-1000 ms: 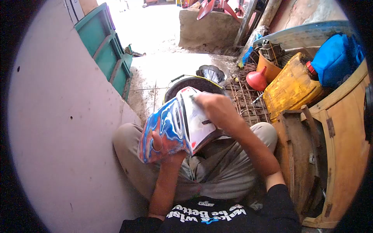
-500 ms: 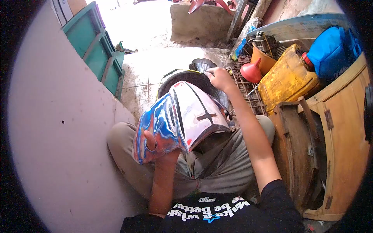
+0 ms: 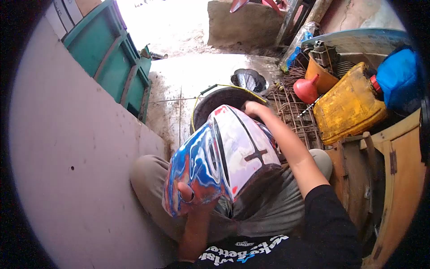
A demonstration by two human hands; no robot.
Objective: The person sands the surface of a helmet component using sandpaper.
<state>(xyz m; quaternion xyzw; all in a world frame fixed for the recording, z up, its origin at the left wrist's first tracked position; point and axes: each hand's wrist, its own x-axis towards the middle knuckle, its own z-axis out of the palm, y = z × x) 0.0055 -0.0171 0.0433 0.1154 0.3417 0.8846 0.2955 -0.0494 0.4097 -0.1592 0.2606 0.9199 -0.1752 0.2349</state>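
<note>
A helmet shell (image 3: pixel 244 148), painted white, blue and red with a dark cross-shaped mark, rests tilted over my lap. My left hand (image 3: pixel 190 199) holds it from below at the blue end, the thumb poking out through a round hole. Behind the helmet stands a dark bucket (image 3: pixel 204 107) with a yellow-green handle, partly hidden by the shell. My right hand (image 3: pixel 255 109) is at the bucket's right side, fingers curled down; what they hold, if anything, is hidden. Beyond the bucket lies a scalloped dark dish (image 3: pixel 248 80) with a shiny surface.
A pale wall (image 3: pixel 80 161) runs along my left, with a green panel (image 3: pixel 105 62) beyond it. To the right are a metal grid (image 3: pixel 298 112), a red funnel (image 3: pixel 307 89), a dirty yellow jerrycan (image 3: pixel 351 105), a blue bag (image 3: pixel 398 74) and a wooden cabinet piece (image 3: pixel 403 166).
My right hand has moved from beside the scalloped dish back toward me, to the bucket. My left hand still holds the helmet shell. The whole view has shifted slightly.
</note>
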